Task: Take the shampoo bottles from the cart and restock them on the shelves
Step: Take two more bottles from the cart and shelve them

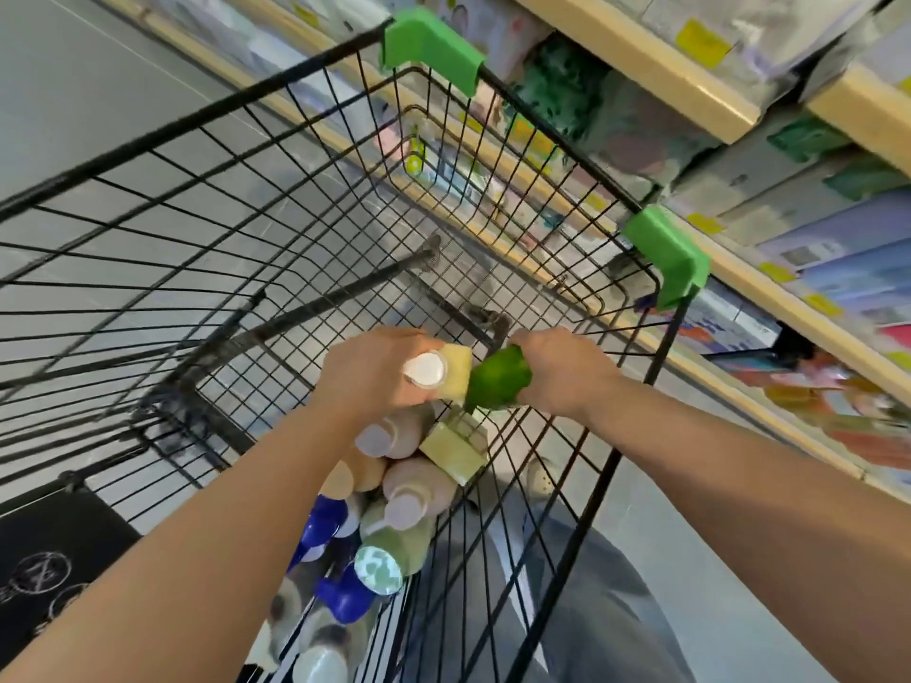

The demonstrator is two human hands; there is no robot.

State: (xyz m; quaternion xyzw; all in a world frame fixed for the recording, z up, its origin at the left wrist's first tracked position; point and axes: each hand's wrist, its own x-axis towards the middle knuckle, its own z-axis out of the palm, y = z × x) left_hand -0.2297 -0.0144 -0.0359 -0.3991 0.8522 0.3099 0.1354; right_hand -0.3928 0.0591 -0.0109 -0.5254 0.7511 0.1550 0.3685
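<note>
A: Head view: left hand point(374, 374) grips yellow bottle point(451, 374), right hand point(562, 374) grips green bottle point(498, 382), above cart point(305, 268).
B: I'd flag shelves point(641, 56) at 1 o'clock; bottles touching, one may slip.

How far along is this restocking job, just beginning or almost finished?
Nothing here shows what is already shelved. In hand: the left hand holds a pale yellow bottle, the right hand a green bottle, both over the cart. Left: a pile of bottles in the cart.
</note>
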